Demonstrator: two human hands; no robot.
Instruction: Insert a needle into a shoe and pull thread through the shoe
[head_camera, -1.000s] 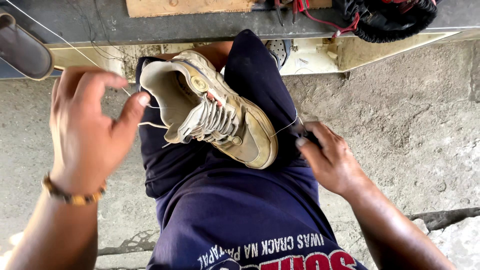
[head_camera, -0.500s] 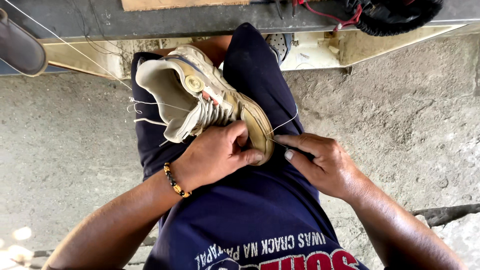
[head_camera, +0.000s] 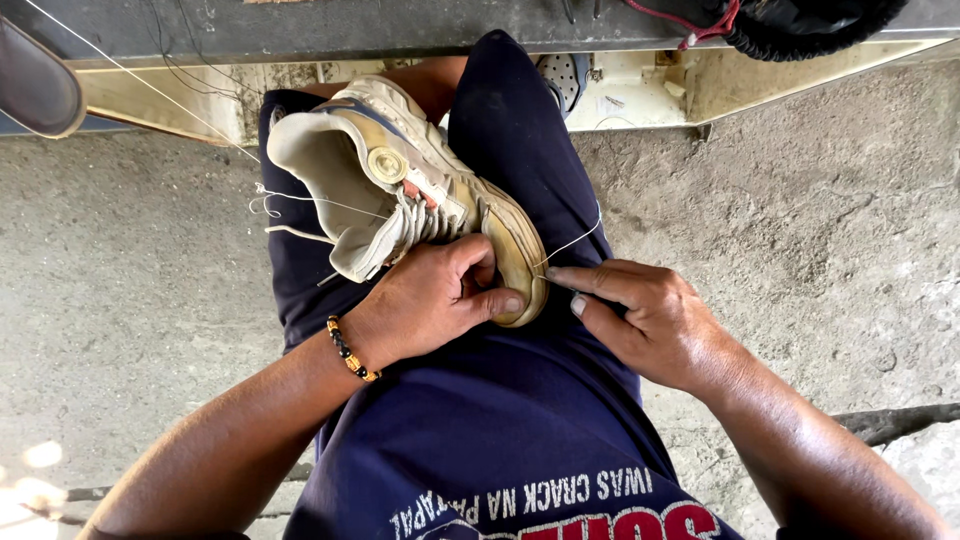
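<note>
The concrete floor (head_camera: 130, 330) filled most of the view, with a grey bench edge (head_camera: 300, 30) along twelve o'clock. The person's lap, in dark blue shorts (head_camera: 500, 400), ran from six o'clock up to the centre. On the lap lay a worn cream sneaker (head_camera: 400, 190), heel toward eleven o'clock, toe toward five o'clock. Its open mouth faced up; what was inside could not be made out.

The left hand (head_camera: 430, 300) was curled around the toe of the sneaker, thumb pressed on the sole edge, fingers folded over the laces. A beaded bracelet (head_camera: 350, 350) sat on that wrist at seven o'clock of the hand. The right hand (head_camera: 650, 320) lay just beside the toe at three o'clock, fingers nearly straight, the tips pinched on a thin white thread (head_camera: 575, 240) that ran up toward one o'clock from the sole.

A second earlier the left hand had been lifted clear at nine o'clock, fingers spread with thread; it had since come down onto the toe. The right hand had edged closer to the sole.
</note>
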